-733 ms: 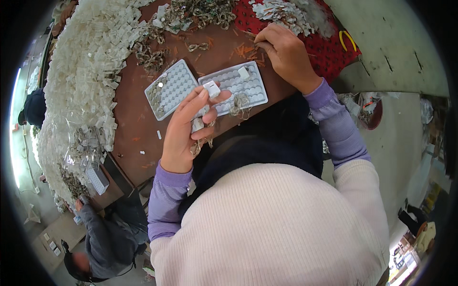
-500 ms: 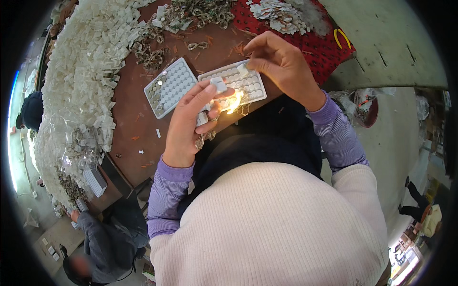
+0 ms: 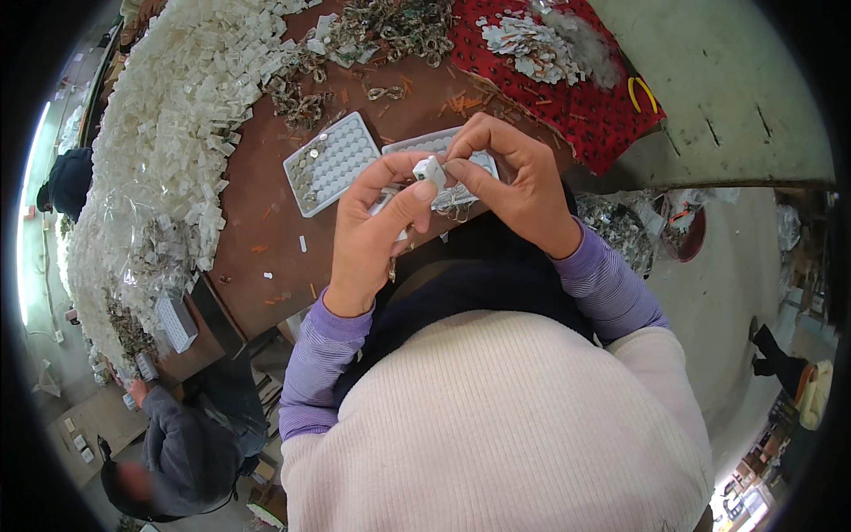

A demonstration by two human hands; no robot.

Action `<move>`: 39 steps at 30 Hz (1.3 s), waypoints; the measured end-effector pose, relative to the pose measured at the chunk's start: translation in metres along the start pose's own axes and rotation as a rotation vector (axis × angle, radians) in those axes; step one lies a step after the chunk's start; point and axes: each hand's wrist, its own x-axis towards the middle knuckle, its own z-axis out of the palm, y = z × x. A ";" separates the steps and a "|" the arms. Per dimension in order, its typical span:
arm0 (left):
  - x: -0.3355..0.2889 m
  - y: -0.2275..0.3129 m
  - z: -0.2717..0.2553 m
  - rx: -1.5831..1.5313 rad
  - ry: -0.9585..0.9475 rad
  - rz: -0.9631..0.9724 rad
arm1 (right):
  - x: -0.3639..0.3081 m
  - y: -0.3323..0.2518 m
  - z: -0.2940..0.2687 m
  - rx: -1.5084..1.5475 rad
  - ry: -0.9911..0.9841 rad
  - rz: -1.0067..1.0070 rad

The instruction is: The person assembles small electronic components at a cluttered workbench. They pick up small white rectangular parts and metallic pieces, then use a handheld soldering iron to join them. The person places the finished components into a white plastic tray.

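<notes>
My left hand [image 3: 359, 226] is closed round a small white plastic case [image 3: 428, 170], held up between thumb and fingers. Another white piece [image 3: 383, 200] shows within the same hand, and thin wire hangs below it. My right hand [image 3: 523, 182] pinches with thumb and forefinger right at the case's edge; whatever sits between those fingertips is too small to make out. Behind the hands lies a white tray with round pockets [image 3: 421, 143], partly covered by them. To its left, a second pocketed tray [image 3: 341, 164] carries some silvery discs along its left side.
A large heap of whitish plastic pieces [image 3: 168, 115] covers the table's left. Bundles of coiled wire [image 3: 399, 31] lie at the back. A red cloth [image 3: 603, 120] holds pale pieces and a yellow-handled tool [image 3: 640, 93]. Another person [image 3: 191, 452] works at lower left.
My right hand has come down and left to meet the case in my left hand. The bright warm glow by the left fingers is gone, and the left hand has turned.
</notes>
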 end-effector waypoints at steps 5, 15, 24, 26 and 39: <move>0.000 -0.004 -0.007 -0.088 0.011 0.036 | 0.007 -0.002 0.006 -0.319 0.015 -0.301; -0.005 -0.017 -0.027 -0.053 -0.003 0.014 | 0.008 -0.008 0.021 -0.525 -0.103 -0.316; -0.015 -0.004 -0.068 -0.220 0.200 0.162 | 0.012 0.031 -0.039 -0.805 -0.132 -0.139; -0.024 0.012 -0.087 -0.310 0.270 0.161 | 0.012 0.037 -0.041 -0.895 -0.214 -0.142; -0.067 0.147 -0.387 1.888 0.914 0.398 | 0.020 0.032 -0.024 -0.886 -0.261 -0.201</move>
